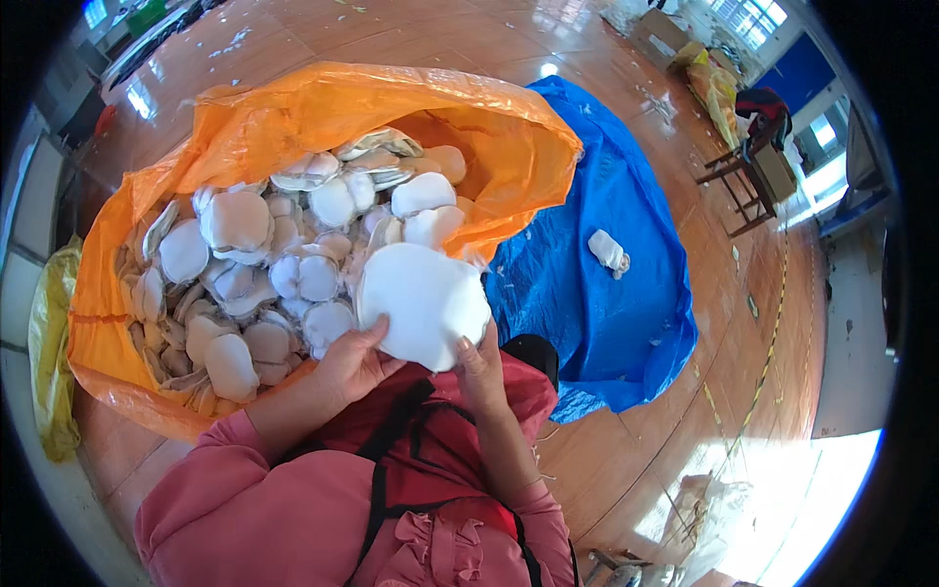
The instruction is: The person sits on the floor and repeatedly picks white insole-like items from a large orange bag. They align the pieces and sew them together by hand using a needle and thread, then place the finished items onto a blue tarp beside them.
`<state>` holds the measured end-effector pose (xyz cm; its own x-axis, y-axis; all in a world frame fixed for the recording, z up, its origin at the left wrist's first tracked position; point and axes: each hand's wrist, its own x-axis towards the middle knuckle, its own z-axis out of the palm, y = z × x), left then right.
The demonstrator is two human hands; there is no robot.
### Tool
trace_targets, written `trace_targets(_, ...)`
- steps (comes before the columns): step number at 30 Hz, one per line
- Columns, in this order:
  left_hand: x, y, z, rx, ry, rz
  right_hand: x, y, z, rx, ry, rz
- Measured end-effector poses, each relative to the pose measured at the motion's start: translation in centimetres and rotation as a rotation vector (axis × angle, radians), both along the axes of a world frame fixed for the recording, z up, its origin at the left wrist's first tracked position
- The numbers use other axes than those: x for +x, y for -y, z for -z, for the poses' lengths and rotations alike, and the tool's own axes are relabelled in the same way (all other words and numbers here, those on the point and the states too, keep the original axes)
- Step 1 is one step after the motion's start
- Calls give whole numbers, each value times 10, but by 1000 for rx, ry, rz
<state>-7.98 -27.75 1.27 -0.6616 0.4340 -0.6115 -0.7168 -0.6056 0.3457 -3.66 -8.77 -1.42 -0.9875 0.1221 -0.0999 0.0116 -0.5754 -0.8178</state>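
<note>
Between my two hands is a stack of white rounded fabric pads (421,298), held flat over the near edge of a large orange sack. My left hand (354,364) grips the stack's lower left edge, thumb on top. At its lower right edge my right hand (481,370) pinches it, thumb on top as well. Many similar white pads (235,223) lie heaped in loose bundles inside the wide-mouthed orange sack (323,88). The undersides of the stack and most of my fingers are hidden.
Right of the orange sack lies a blue sack (626,323) with a small white bundle (608,250) on it. A wooden chair (743,181) stands at the far right. Yellow sacking (57,352) lies at the left edge; white scraps dot the tiled floor (391,34).
</note>
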Motion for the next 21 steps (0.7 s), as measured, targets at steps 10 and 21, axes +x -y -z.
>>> trace_targets(10,-17,13,-25,-1221,-1442,9,15,-7,2,-23,107,166)
trace_targets(21,-22,-18,-30,-703,-751,143,22,-9,11,905,-348,371)
